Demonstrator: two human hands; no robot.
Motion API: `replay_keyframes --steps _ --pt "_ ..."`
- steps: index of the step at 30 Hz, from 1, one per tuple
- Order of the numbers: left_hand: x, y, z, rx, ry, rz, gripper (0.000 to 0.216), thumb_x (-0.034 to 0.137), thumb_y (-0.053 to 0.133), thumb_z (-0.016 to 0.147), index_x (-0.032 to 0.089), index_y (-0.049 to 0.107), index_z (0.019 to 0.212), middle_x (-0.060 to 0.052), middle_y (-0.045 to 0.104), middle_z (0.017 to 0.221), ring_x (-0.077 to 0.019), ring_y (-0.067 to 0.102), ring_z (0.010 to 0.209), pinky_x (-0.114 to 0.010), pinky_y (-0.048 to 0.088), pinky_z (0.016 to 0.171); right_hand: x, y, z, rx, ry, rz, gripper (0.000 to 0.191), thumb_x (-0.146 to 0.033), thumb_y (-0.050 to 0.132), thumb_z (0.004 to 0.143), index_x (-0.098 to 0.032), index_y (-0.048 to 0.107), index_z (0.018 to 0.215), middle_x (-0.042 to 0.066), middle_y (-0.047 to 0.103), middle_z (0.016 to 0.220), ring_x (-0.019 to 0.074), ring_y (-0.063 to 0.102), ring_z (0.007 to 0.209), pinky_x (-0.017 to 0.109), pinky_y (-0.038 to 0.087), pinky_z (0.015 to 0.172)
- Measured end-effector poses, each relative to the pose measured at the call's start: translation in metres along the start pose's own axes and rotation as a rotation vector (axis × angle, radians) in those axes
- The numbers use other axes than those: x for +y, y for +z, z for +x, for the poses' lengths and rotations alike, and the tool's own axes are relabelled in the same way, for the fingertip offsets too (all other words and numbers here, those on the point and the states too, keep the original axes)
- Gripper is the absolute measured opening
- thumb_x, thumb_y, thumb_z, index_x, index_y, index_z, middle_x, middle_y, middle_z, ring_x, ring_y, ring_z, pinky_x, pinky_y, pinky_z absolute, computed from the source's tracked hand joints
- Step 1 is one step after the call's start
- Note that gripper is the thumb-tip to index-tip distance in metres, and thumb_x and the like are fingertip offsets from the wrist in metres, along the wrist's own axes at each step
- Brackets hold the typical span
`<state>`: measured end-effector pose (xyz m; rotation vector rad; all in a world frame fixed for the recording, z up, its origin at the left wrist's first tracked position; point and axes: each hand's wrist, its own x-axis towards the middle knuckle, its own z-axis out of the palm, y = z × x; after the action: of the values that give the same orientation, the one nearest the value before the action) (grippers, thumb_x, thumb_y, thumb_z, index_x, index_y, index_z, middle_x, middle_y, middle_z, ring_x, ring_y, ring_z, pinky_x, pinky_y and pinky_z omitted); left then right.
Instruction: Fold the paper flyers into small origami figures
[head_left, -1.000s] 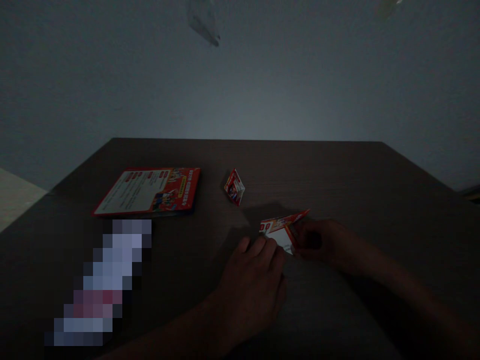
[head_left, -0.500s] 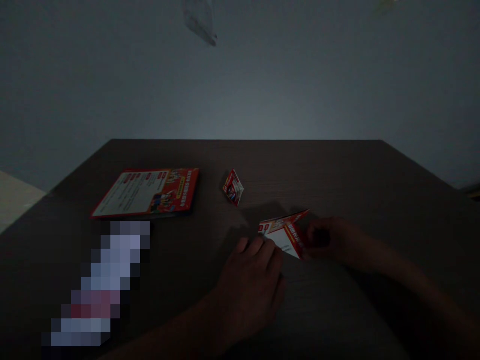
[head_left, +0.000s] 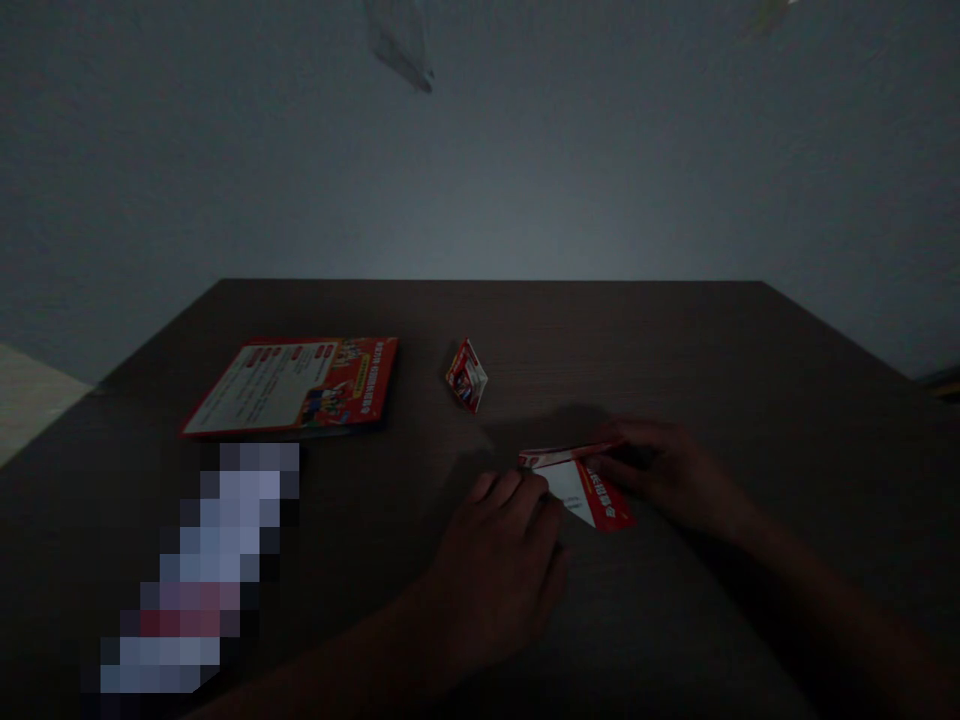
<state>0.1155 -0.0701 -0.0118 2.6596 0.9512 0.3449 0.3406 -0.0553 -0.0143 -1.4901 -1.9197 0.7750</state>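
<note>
A folded piece of red and white printed paper point(head_left: 581, 485) lies on the dark wooden table point(head_left: 675, 340) between my hands. My left hand point(head_left: 499, 560) rests on the table with its fingertips pressing the paper's left part, fingers bent and close together. My right hand point(head_left: 667, 470) holds the paper's right side, fingers curled over a flap that lies low and nearly flat. A smaller folded paper piece point(head_left: 466, 375) in the same print stands behind them, apart from both hands.
A stack of red and white printed leaflets point(head_left: 296, 385) lies at the left of the table. A blurred-out patch point(head_left: 199, 565) covers something at the front left. A pale wall rises behind the table. The light is very dim.
The paper's raised upper flap has been folded down toward the table. My right hand moved with it. The lower corner now sticks out further to the right. My left hand stayed put.
</note>
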Motion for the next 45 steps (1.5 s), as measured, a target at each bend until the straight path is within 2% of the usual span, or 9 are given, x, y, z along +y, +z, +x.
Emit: replay_keyframes --steps 5,9,13,15,19,25,30,36,45 --pt "-0.003 -0.001 0.0 0.146 -0.027 -0.149 0.015 0.025 0.045 0.088 0.019 0.055 0.097 -0.006 0.059 0.1 -0.0232 0.051 0.095 -0.042 0.04 0.086 0.002 -0.004 -0.002 0.081 -0.07 0.011 0.009 -0.025 0.058 0.085 -0.02 0.066 0.086 0.004 0.067 0.086 0.0174 0.063 0.082 0.028 0.048 0.073" --pt "-0.008 0.007 0.001 0.278 -0.144 -0.267 0.003 0.021 0.049 0.084 0.019 0.049 0.085 -0.005 0.057 0.087 -0.0202 0.053 0.084 -0.039 0.044 0.077 -0.002 -0.011 -0.007 0.203 -0.203 -0.09 0.009 -0.024 0.058 0.084 -0.023 0.065 0.089 0.005 0.066 0.09 0.019 0.063 0.083 0.03 0.049 0.07" --pt "-0.016 0.017 0.002 0.473 -0.329 -0.399 0.029 0.024 0.055 0.081 0.019 0.04 0.104 -0.007 0.053 0.097 -0.0193 0.055 0.084 -0.037 0.048 0.073 -0.019 -0.018 -0.015 0.232 -0.443 -0.173 0.015 -0.028 0.053 0.087 -0.025 0.065 0.094 0.008 0.066 0.09 0.0224 0.063 0.085 0.034 0.051 0.068" --pt "-0.02 0.018 0.001 0.513 -0.335 -0.422 0.05 0.021 0.061 0.075 0.02 0.033 0.117 -0.01 0.05 0.11 -0.0213 0.054 0.094 -0.038 0.048 0.078 -0.027 -0.019 -0.018 0.229 -0.513 -0.241 0.017 -0.027 0.05 0.089 -0.026 0.065 0.097 0.009 0.066 0.092 0.0229 0.063 0.084 0.036 0.05 0.07" --pt "-0.022 0.012 0.002 0.482 -0.226 -0.347 0.066 0.022 0.072 0.066 0.022 0.037 0.122 -0.009 0.05 0.115 -0.0242 0.052 0.102 -0.038 0.047 0.082 -0.032 -0.018 -0.02 0.229 -0.647 -0.349 0.023 -0.017 0.056 0.085 -0.028 0.064 0.103 0.008 0.066 0.094 0.0232 0.061 0.09 0.038 0.05 0.074" --pt "-0.024 0.004 0.007 0.483 -0.098 -0.165 0.019 0.02 0.064 0.076 0.018 0.059 0.093 -0.005 0.061 0.089 -0.0197 0.055 0.082 -0.034 0.042 0.072 -0.024 -0.017 -0.019 0.163 -0.714 -0.4 0.024 -0.014 0.057 0.083 -0.028 0.064 0.102 0.006 0.065 0.099 0.0229 0.059 0.094 0.039 0.05 0.076" --pt "-0.029 0.001 0.007 0.484 -0.046 -0.061 0.009 0.017 0.059 0.082 0.018 0.062 0.09 -0.004 0.062 0.087 -0.0189 0.054 0.081 -0.033 0.039 0.072 -0.022 -0.015 -0.018 0.093 -0.757 -0.389 0.022 -0.013 0.053 0.085 -0.023 0.06 0.103 0.008 0.064 0.099 0.0231 0.058 0.095 0.039 0.048 0.078" --pt "-0.03 -0.003 0.006 0.346 0.005 0.029 0.007 0.021 0.058 0.083 0.019 0.063 0.088 -0.004 0.061 0.087 -0.0192 0.052 0.08 -0.034 0.036 0.07 -0.02 -0.008 -0.016 -0.072 -0.673 -0.465 0.018 -0.013 0.052 0.084 -0.018 0.059 0.1 0.009 0.065 0.099 0.0225 0.058 0.094 0.04 0.045 0.083" --pt "-0.03 -0.001 -0.002 0.113 -0.042 0.058 0.02 0.012 0.06 0.075 0.021 0.064 0.093 -0.004 0.061 0.088 -0.0209 0.051 0.082 -0.036 0.035 0.069 -0.015 -0.002 -0.014 -0.254 -0.485 -0.466 0.029 -0.005 0.055 0.068 -0.02 0.059 0.093 0.006 0.064 0.099 0.0218 0.057 0.094 0.039 0.041 0.088"
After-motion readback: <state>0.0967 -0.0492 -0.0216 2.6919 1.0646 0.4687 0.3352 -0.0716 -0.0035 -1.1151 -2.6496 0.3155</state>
